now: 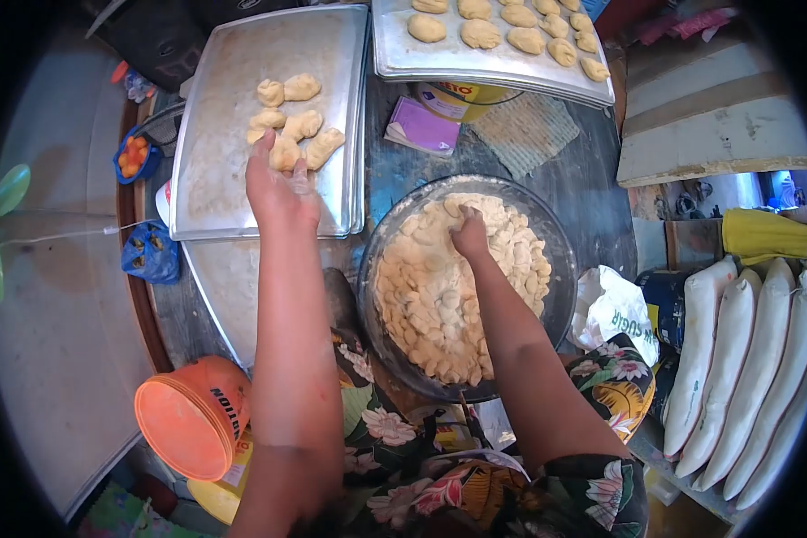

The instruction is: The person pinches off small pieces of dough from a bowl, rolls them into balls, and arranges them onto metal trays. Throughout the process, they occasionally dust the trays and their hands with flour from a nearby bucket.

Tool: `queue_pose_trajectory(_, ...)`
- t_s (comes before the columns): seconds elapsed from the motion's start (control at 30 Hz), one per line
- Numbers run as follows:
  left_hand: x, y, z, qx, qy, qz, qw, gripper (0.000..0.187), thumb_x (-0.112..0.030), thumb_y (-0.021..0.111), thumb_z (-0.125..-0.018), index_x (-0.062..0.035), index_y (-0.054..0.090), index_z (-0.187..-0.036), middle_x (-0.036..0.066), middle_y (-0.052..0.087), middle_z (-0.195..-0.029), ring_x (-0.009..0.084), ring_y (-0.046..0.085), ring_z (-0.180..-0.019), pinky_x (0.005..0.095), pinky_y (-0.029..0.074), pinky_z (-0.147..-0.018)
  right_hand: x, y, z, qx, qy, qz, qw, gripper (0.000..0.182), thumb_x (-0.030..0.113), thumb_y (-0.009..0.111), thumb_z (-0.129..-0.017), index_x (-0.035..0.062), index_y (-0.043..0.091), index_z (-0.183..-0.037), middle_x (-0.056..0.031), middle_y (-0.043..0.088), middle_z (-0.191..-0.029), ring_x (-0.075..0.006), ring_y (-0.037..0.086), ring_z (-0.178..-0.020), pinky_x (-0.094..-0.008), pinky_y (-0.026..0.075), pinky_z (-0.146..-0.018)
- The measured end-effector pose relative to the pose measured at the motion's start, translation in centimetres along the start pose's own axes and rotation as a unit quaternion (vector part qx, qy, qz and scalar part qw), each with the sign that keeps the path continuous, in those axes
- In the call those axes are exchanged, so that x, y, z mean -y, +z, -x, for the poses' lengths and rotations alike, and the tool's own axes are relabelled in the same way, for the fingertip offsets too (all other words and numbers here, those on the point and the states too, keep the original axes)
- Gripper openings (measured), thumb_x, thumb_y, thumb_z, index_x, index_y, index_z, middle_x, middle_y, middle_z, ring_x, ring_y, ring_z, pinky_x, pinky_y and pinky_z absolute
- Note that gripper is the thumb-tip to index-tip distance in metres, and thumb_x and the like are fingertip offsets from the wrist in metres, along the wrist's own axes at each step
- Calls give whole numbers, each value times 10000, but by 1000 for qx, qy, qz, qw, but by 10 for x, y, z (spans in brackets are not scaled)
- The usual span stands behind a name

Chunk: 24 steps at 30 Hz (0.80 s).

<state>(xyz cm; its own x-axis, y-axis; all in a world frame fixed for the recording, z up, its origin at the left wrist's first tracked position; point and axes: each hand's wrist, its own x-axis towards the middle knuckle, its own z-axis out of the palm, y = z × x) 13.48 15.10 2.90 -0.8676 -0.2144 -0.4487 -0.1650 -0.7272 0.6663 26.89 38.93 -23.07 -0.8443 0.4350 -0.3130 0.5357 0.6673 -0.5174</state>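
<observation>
On a cluttered dark table, the left hand presses a dough piece onto the tray, fingers closed around it; the right hand digs, fingers curled, into the bowl of dough, seemingly to pinch off the next portion.

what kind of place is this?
Likely a home or small informal baking setup. Left hand sets dough pieces on a metal tray; right hand digs into a glass bowl of cut dough. A second filled tray sits behind.

A home kitchen or small home bakery: a worn dark surface carries metal baking trays of shaped dough pieces, a glass bowl of dough, and white filled sacks alongside.
</observation>
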Motion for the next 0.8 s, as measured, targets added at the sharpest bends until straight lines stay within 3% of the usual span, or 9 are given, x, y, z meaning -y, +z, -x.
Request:
queue_pose_trajectory(0.13, 3, -3, -3, 7, -1, -37, 999, 525, -186, 573, -810, -13, 369, -1261, 121, 351, -1317, 192, 309, -1235, 351, 171, -1058, 18, 19, -13, 3, 86, 145, 986, 662, 222, 655, -716, 144, 382, -1315, -153, 365, -1344, -319, 296, -1271, -541, 269, -999)
queue_pose_trajectory(0.2, 5, -1, 0, 18, -2, -40, 999, 518, -174, 573, -805, -11, 376, -1255, 118, 359, -1313, 196, 311, -1233, 351, 184, -1055, 14, 42, -2, -34, -16, 161, 986, 618, 225, 634, -721, 127, 413, -1289, -119, 367, -1357, -296, 222, -1316, -598, 202, -1006)
queue_pose_trajectory(0.23, 5, 0, 0, 30, 1, -42, 999, 511, -163, 573, -800, -9, 383, -1249, 115, 366, -1308, 199, 313, -1231, 351, 196, -1051, 6, 58, 3, -15, -89, 250, 964, 555, 221, 606, -728, 121, 448, -1251, -114, 443, -1275, -296, 320, -1254, -533, 268, -987)
queue_pose_trajectory(0.27, 7, -1, -2, 31, 0, -42, 999, 511, -163, 573, -800, -9, 383, -1249, 115, 366, -1308, 199, 313, -1231, 351, 196, -1051, 1, 68, 8, 12, -102, 176, 979, 503, 209, 589, -726, 129, 479, -1210, -113, 503, -1152, -279, 411, -1151, -486, 328, -921)
queue_pose_trajectory(0.33, 14, -1, -8, 10, 32, -89, 996, 490, -229, 585, -801, -26, 419, -1214, 78, 482, -1201, 209, 433, -1134, 367, 182, -1029, 6, 60, 32, 56, -112, 171, 977, 504, 213, 591, -725, 129, 476, -1209, -109, 505, -1122, -277, 432, -1108, -471, 340, -892)
queue_pose_trajectory(0.4, 15, -1, -6, 20, 34, -95, 995, 546, -183, 577, -792, -5, 360, -1260, 104, 374, -1292, 225, 341, -1210, 373, 213, -1035, 9, 46, 52, 100, -122, 165, 974, 506, 217, 593, -724, 129, 474, -1208, -104, 508, -1091, -276, 453, -1065, -457, 352, -862)
queue_pose_trajectory(0.6, 17, -8, -11, 60, 28, -113, 991, 690, -155, 576, -778, 2, 222, -1349, 142, 211, -1409, 243, 210, -1309, 387, 235, -1047, -33, 10, 52, -110, -28, 206, 972, 539, 217, 570, -744, 161, 412, -1256, -89, 385, -1324, -272, 310, -1264, -507, 197, -1036)
queue_pose_trajectory(0.7, 14, -4, -7, 45, 24, -118, 992, 645, -144, 565, -789, -5, 257, -1338, 144, 227, -1403, 241, 240, -1293, 378, 255, -1034, -37, 3, 52, -34, -21, 233, 972, 538, 219, 576, -740, 168, 405, -1247, -87, 378, -1339, -276, 309, -1265, -524, 160, -1050)
queue_pose_trajectory(0.8, 14, 10, 10, 42, 65, -173, 982, 527, -124, 557, -801, -11, 368, -1280, 146, 311, -1357, 235, 340, -1227, 347, 304, -996, -36, 6, 55, 130, -107, 172, 971, 280, 149, 564, -721, 159, 543, -1000, -88, 530, -1102, -284, 443, -1120, -461, 301, -955)
